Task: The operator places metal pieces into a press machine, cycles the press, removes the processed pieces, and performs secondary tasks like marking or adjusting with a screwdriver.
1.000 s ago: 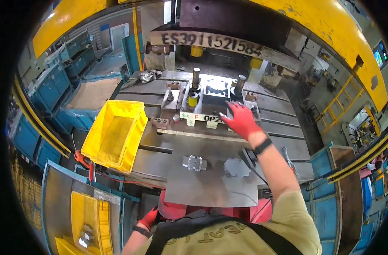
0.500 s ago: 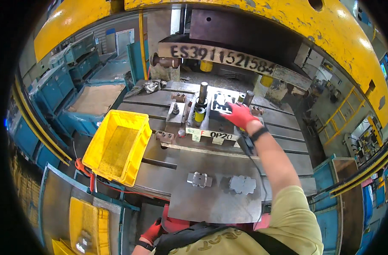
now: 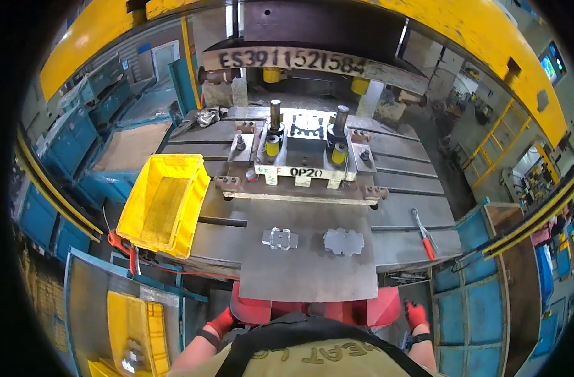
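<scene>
Both my hands wear red gloves and are low, at the front edge of the press. My left hand [image 3: 220,322] is against the outer side of a red housing [image 3: 249,309], its fingers mostly hidden. Beside the right red housing [image 3: 384,308] is my right hand [image 3: 416,316], its fingers partly curled, with nothing visible in it. Two grey formed metal pieces, one smaller [image 3: 280,239] and one wider [image 3: 344,242], lie on the flat steel plate [image 3: 306,276]. Further back stands the lower die [image 3: 306,157], with a patterned metal part [image 3: 307,126] on top between two guide posts.
Red-handled pliers [image 3: 423,235] lie on the slotted bed at right. A yellow bin [image 3: 196,207] stands at left. Above the die hangs the press's upper block [image 3: 312,66]. Blue crates [image 3: 67,135] are at far left, and a blue-framed container [image 3: 469,283] is at right.
My right hand has withdrawn from the die to the right red housing. Pliers now show on the bed at right. My left hand stays by its housing. The view has shifted slightly.
</scene>
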